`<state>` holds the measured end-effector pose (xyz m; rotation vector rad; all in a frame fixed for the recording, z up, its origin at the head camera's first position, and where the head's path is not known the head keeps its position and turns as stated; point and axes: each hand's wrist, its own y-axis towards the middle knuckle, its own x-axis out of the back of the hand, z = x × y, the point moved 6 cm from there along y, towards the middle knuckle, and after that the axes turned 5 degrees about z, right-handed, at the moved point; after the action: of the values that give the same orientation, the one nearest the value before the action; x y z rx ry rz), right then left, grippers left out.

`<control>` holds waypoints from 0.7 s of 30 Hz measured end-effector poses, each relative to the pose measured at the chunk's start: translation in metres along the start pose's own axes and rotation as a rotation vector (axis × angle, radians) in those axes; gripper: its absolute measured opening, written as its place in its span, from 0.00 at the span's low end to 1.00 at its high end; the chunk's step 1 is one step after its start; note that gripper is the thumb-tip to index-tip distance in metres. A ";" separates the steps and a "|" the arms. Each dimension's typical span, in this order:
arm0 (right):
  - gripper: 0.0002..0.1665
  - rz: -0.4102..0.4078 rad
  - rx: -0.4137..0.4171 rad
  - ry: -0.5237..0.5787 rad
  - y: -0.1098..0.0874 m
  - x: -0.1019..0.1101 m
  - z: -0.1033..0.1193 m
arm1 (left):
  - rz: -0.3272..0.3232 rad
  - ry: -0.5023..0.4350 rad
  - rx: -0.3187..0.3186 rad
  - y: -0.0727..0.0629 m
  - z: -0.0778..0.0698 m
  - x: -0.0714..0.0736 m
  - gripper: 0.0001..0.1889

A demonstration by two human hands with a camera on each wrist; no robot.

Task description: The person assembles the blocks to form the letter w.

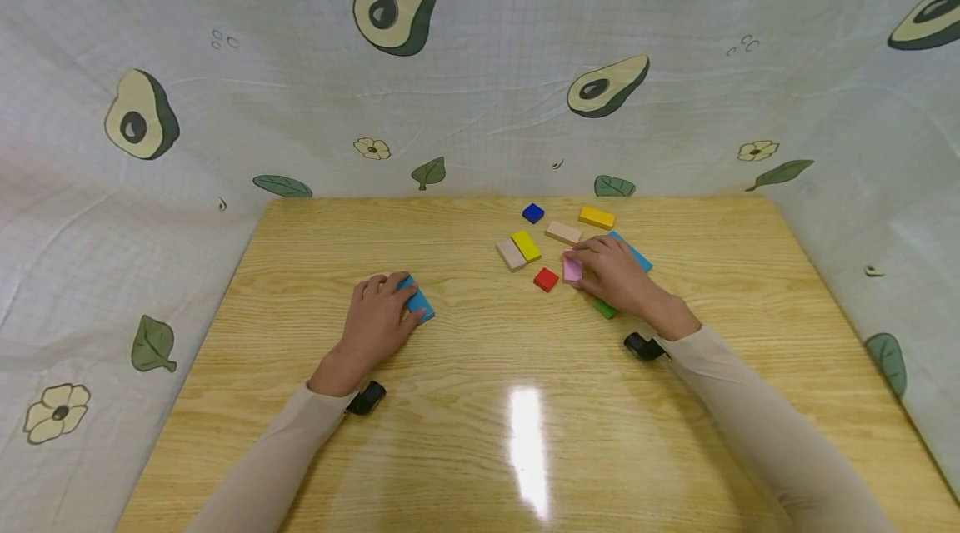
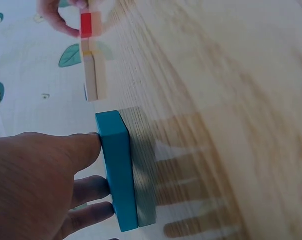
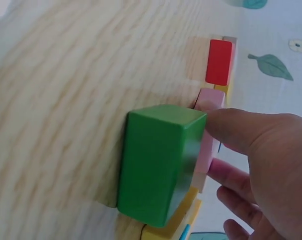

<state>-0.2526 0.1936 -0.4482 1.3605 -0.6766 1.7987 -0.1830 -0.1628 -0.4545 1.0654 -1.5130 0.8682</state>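
On the left of the table, my left hand [image 1: 373, 321] holds a flat blue block [image 1: 421, 307] between thumb and fingers. The left wrist view shows this blue block [image 2: 118, 172] resting on the wood, with the thumb and fingertips against its side. Over on the right, my right hand [image 1: 618, 276] pinches a pink block [image 1: 572, 268] with thumb and fingers at its two ends. A green block [image 3: 153, 165] stands close before that hand in the right wrist view. In the head view the hand and wrist partly cover the green block [image 1: 604, 310].
Around the right hand lie a red block [image 1: 546, 280], a yellow block [image 1: 527, 246], a pale block [image 1: 512, 255], a beige block [image 1: 564, 231], a dark blue block [image 1: 533, 213], an orange block [image 1: 597, 217] and another blue block [image 1: 637, 256]. A printed cloth [image 1: 480, 117] hangs behind the table.
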 end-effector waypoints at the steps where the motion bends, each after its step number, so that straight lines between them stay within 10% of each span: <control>1: 0.29 0.004 -0.001 0.002 0.000 0.000 0.000 | 0.005 -0.002 0.002 0.000 0.000 0.000 0.26; 21: 0.31 -0.001 0.070 0.002 0.018 0.027 0.038 | 0.016 -0.006 0.000 -0.001 -0.002 0.000 0.27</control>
<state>-0.2499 0.1607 -0.4104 1.4052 -0.6171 1.8381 -0.1820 -0.1615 -0.4537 1.0577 -1.5283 0.8767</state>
